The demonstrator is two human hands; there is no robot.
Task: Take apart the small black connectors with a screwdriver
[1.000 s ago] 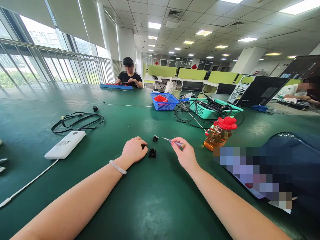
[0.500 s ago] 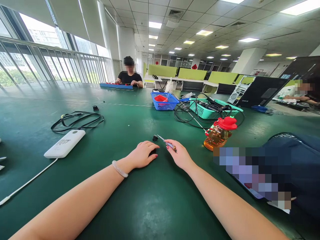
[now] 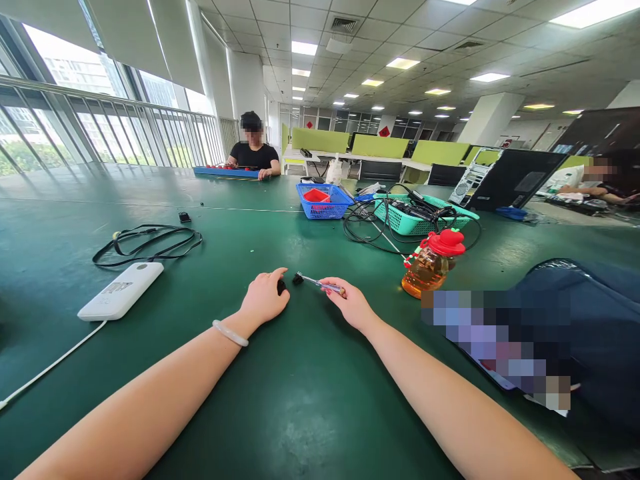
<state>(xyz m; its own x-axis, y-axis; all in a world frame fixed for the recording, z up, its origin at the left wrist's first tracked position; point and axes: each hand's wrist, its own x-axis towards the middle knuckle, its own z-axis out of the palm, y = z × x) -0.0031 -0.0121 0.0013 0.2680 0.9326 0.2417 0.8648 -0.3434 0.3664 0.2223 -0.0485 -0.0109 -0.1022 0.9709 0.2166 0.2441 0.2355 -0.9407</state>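
A small black part rests on the green table between my hands. My right hand is closed around the handle of a slim screwdriver, whose metal tip points left and meets the black part, though exact contact is hard to tell. Just left of the part is my left hand, its thumb and fingers curled around another small black object, mostly hidden by the hand.
At left lie a white power bank and a black cable. Further back are a blue basket, a green basket and a red-lidded bottle. Dark fabric lies at right. A person sits across the table.
My left hand has moved left, away from the small black part, and the black object in its grasp now shows. The screwdriver tip has come over to the part, which has shifted slightly left.
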